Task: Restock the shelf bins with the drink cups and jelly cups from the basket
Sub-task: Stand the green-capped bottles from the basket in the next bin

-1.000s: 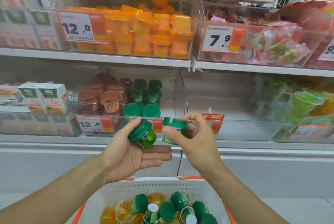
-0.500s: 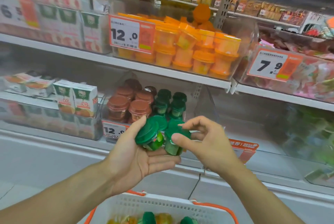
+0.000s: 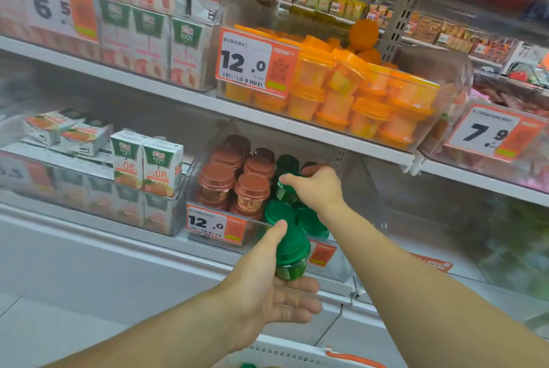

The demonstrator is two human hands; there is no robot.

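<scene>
Your right hand [image 3: 319, 188] reaches into the bin [image 3: 341, 260] on the lower shelf, fingers pinching a green cup [image 3: 286, 191] above the green rows beside the brown cups [image 3: 234, 180]; whether it touches those below is hard to tell; lower it upright into a gap behind the front green ones, then let go. Your left hand [image 3: 267, 287] cradles a second cup [image 3: 291, 253] at the bin's front, thumb curled over it; keep it level. The basket [image 3: 291, 357] sits below.

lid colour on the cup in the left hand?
Green lid, head view.
</scene>
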